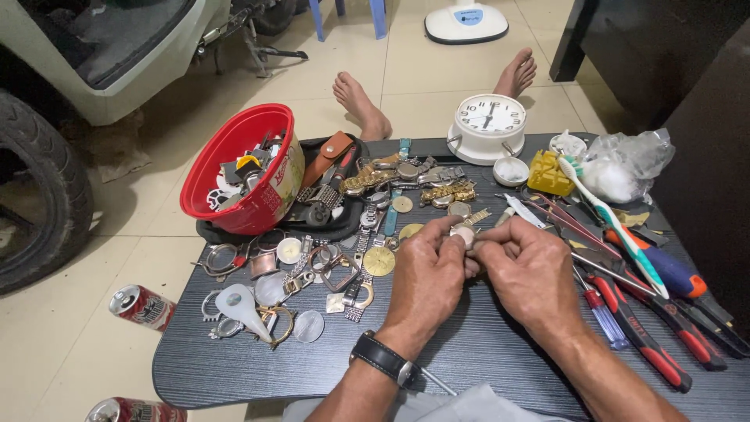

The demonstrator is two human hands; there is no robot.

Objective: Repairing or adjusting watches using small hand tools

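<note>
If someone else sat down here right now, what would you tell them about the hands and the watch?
Left hand and right hand meet over the dark table, both pinching one small watch with a bit of gold band showing.
Loose watches and parts lie behind and left, by the red bowl.
Screwdrivers and a toothbrush lie to the right.
Watch in hand; whether it is open, cannot tell.

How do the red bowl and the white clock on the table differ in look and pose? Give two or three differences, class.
The red bowl is tipped on its side, spilling watch parts; the white clock stands upright. The red bowl is open and hollow; the white clock is closed, showing a round dial. Both sit at the far side of the dark table.
</note>
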